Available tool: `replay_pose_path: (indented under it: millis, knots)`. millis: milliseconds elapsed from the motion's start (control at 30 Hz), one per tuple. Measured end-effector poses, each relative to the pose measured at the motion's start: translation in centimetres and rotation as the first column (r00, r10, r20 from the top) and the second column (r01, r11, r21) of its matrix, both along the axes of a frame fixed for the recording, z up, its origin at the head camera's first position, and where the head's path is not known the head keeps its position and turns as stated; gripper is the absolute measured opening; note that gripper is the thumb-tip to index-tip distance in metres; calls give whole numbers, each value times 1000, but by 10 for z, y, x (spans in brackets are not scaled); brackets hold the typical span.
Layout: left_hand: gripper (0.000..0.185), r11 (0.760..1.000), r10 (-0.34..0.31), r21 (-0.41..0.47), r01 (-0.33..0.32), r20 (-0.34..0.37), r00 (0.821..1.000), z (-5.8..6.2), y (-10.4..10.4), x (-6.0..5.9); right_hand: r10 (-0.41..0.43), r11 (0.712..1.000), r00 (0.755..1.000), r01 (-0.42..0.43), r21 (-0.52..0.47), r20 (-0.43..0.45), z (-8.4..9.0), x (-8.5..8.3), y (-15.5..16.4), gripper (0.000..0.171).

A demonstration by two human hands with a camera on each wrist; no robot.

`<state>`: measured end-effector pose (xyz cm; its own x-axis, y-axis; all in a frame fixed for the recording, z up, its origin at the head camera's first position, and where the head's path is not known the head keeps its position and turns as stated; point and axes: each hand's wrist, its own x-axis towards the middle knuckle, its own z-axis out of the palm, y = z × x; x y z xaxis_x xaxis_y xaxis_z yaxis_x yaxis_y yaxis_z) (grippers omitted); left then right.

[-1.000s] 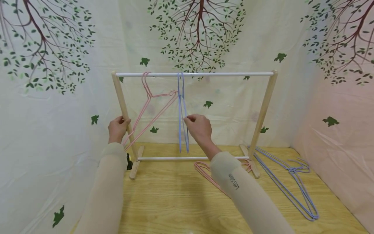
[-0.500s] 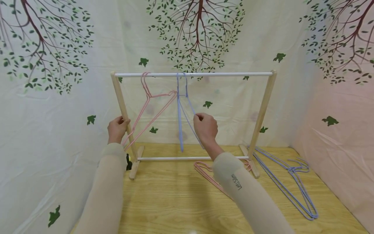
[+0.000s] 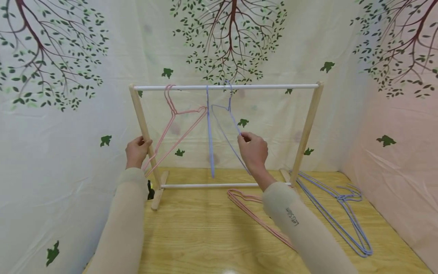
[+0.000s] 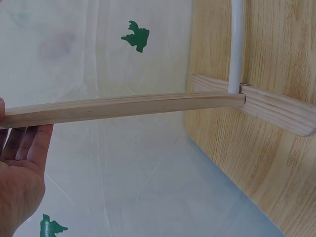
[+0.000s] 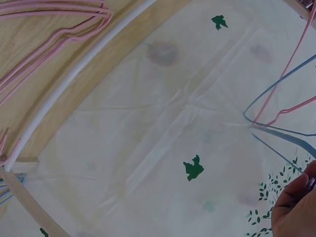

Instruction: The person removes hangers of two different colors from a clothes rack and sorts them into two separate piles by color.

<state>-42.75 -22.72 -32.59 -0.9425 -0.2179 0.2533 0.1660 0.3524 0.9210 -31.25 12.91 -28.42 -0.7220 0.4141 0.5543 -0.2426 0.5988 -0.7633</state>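
Note:
My left hand [image 3: 137, 152] grips the left wooden post [image 4: 123, 107] of a clothes rack about halfway up. In the head view, my right hand [image 3: 254, 152] pinches one side of a blue clothes hanger [image 3: 235, 121]. That hanger's hook is up at the white top rail [image 3: 273, 87]; whether it still bears on the rail I cannot tell. To its left a second blue hanger [image 3: 210, 140] hangs edge-on from the rail. Pink hangers [image 3: 186, 111] hang farther left, near the left post. Only part of my right hand shows in the right wrist view.
More pink hangers [image 3: 254, 217] lie on the wooden tabletop [image 3: 191, 236], partly under my right forearm. Several blue hangers [image 3: 356, 224] lie to the right of the rack. A white lower bar [image 3: 205, 185] joins the feet, and a small black object [image 3: 150, 190] is by the left foot.
My right hand has moved right with one blue hanger, drawing it away from the other. The hanger's hook has slid right and now rises above the rail. My left hand stays on the post.

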Motion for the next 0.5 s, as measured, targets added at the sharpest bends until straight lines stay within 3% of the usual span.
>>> replay_pose_path:
  millis: [500]
  knots:
    - [45,1000,18,10,-18,24,1000,0,1,-1,-46,999,992,44,-24,-114,0,5,38,17]
